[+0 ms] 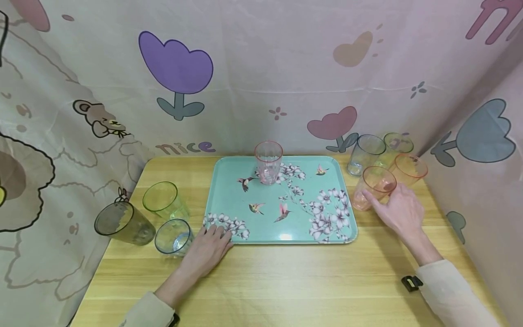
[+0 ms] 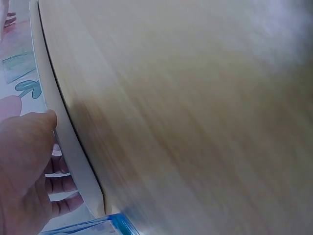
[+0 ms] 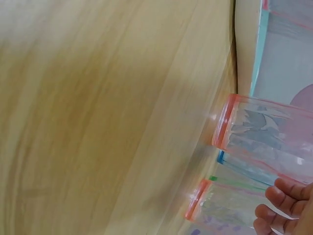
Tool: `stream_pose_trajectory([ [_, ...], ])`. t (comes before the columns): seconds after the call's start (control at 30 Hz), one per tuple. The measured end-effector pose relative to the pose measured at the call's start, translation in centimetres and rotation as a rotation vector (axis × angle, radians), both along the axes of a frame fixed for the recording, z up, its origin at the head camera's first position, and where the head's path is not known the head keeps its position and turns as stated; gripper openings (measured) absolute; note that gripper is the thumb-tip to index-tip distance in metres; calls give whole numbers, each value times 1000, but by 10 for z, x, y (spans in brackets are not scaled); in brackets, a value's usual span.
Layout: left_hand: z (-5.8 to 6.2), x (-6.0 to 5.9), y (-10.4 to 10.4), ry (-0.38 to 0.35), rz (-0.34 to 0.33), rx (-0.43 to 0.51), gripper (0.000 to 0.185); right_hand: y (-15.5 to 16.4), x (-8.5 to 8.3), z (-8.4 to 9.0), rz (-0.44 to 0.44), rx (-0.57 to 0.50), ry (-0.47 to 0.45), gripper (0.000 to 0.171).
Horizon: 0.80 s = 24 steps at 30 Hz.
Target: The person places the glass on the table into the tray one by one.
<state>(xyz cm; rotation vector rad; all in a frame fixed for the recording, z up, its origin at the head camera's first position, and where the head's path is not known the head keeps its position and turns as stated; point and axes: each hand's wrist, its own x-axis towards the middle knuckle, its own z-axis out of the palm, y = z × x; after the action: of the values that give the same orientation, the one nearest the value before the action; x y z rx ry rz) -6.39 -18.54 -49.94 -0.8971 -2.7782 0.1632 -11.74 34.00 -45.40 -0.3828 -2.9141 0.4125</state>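
My left hand rests at the near left corner of a mint-green tray with birds and flowers. In the left wrist view its thumb and fingertips lie along the tray's rim. A clear blue-rimmed cup stands just left of that hand. At the right, my right hand is beside a clear red-rimmed cup, its thumb overlapping the cup's near side in the head view. In the right wrist view the loosely bent fingers are right by that cup, in front of an orange-rimmed cup.
A pink-rimmed cup stands on the tray's back part. Left of the tray are a green cup and a dark grey cup. A blue-grey cup and a yellow-green cup stand back right, near the patterned curtain.
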Motion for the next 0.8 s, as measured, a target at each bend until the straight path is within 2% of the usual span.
stream_pose_trajectory([
  [0.3, -1, 0, 0, 16, -7, -1, 27, 2, 3, 4, 36, 46, 66, 94],
  [0.67, -1, 0, -1, -1, -3, 6, 27, 6, 8, 11, 87, 99, 74, 88],
  [0.8, -1, 0, -1, -12, 0, 11, 27, 7, 10, 14, 139, 132, 80, 87],
])
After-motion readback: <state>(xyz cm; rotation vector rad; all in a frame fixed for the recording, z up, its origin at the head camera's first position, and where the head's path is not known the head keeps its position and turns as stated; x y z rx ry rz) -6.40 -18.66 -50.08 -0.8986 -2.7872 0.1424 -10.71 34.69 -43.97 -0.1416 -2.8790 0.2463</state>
